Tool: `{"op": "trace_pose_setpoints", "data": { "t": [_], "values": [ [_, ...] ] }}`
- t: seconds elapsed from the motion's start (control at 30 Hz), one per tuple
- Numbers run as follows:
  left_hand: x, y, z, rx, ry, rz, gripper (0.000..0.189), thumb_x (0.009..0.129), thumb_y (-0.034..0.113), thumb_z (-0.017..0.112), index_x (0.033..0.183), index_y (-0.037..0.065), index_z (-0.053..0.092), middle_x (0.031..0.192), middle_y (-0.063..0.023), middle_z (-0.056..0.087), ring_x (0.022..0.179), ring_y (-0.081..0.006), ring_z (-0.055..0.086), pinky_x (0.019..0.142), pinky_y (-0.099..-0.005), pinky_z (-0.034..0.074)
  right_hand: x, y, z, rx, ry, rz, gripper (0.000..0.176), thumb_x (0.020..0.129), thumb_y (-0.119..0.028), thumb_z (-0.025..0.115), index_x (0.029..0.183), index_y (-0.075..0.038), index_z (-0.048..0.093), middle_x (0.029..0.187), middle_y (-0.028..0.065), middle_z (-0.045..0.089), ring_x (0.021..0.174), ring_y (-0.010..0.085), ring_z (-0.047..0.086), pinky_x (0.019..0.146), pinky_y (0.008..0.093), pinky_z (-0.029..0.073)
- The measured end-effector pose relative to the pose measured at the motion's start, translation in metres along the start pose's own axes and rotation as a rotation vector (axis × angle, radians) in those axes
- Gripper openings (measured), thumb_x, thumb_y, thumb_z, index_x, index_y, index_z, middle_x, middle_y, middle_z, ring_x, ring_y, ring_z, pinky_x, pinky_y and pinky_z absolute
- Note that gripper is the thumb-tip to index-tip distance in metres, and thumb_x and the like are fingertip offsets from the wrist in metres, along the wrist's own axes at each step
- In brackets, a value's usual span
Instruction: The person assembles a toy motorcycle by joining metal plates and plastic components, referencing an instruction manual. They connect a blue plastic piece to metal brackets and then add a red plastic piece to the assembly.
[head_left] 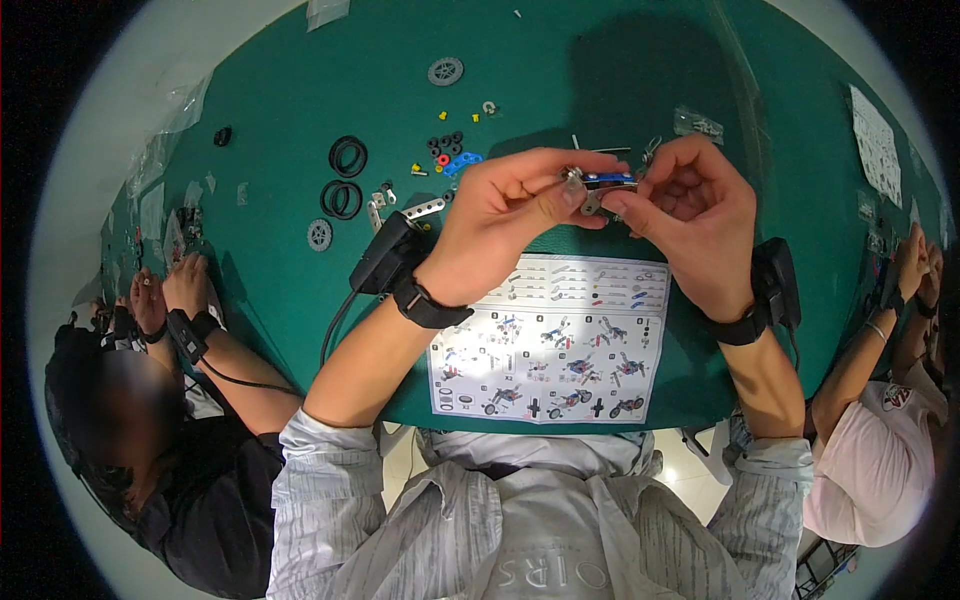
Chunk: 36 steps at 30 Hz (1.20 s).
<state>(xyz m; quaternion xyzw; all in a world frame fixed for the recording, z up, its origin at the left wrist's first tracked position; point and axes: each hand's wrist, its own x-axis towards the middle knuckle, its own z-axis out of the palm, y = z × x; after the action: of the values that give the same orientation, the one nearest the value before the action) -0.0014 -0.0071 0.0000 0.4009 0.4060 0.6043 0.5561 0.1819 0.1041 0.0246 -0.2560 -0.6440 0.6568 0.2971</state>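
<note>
Both hands meet over the green table, above the top edge of the instruction sheet (545, 345). Between them is a small model assembly (610, 181) with a blue strip and silver metal parts. My left hand (505, 195) is closed, its thumb and fingers pinching the assembly's left end. At the other end, the thumb and index finger of my right hand (700, 205) close on it; the exact contact point is partly hidden by the fingers. Just left of my left hand lie a blue perforated part (463, 163) and a silver perforated strip (424, 210).
Black rubber rings (342, 200), grey wheels (445, 71), several small black rollers (434, 146) and yellow pieces lie left of my hands. A clear bag of parts (698, 125) is beyond my right hand. People work at both sides, one in a black sleeve (215, 480).
</note>
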Motion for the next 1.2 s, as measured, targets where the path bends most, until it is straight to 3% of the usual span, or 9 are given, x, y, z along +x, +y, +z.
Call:
{"op": "trace_pose_setpoints", "data": {
  "t": [0.23,0.53,0.93,1.2],
  "values": [
    [-0.0001,0.0010,0.0002,0.022,-0.011,-0.006,0.042,0.108,0.023,0.057,0.140,-0.003,0.058,0.127,-0.0139,0.070,0.111,-0.0162,0.069,0.095,-0.0356,0.060,0.0004,-0.0004,-0.0005,-0.017,-0.005,0.015,0.029,0.084,0.003,0.084,0.099,-0.004,0.060,0.090,0.0025,0.067,0.080,0.0049,0.064,0.069,0.0192,0.053],
    [-0.0005,0.0036,-0.0036,-0.047,-0.043,-0.012,0.043,0.107,0.017,0.057,0.145,-0.003,0.054,0.142,-0.0175,0.061,0.118,-0.0196,0.067,0.097,-0.0364,0.059,0.0010,0.0013,-0.0008,-0.036,0.004,0.004,0.030,0.084,0.001,0.084,0.100,-0.005,0.059,0.090,0.0019,0.066,0.080,0.0053,0.063,0.070,0.0198,0.053],
    [-0.0011,0.0005,0.0031,0.041,0.052,-0.011,0.036,0.103,0.011,0.062,0.136,-0.004,0.061,0.128,-0.0148,0.071,0.106,-0.0174,0.071,0.091,-0.0322,0.061,-0.0006,0.0035,0.0024,-0.046,-0.007,0.002,0.026,0.085,0.002,0.082,0.098,-0.003,0.060,0.091,0.0030,0.067,0.082,0.0067,0.065,0.069,0.0210,0.053],
    [0.0004,0.0075,0.0021,0.017,0.149,-0.032,0.037,0.105,0.009,0.058,0.139,-0.005,0.057,0.129,-0.0191,0.069,0.111,-0.0242,0.072,0.090,-0.0333,0.062,0.0032,0.0085,-0.0015,0.028,0.002,0.029,0.018,0.091,-0.001,0.078,0.103,0.001,0.064,0.095,0.0065,0.070,0.083,0.0111,0.069,0.073,0.0242,0.059]
  ]
}}
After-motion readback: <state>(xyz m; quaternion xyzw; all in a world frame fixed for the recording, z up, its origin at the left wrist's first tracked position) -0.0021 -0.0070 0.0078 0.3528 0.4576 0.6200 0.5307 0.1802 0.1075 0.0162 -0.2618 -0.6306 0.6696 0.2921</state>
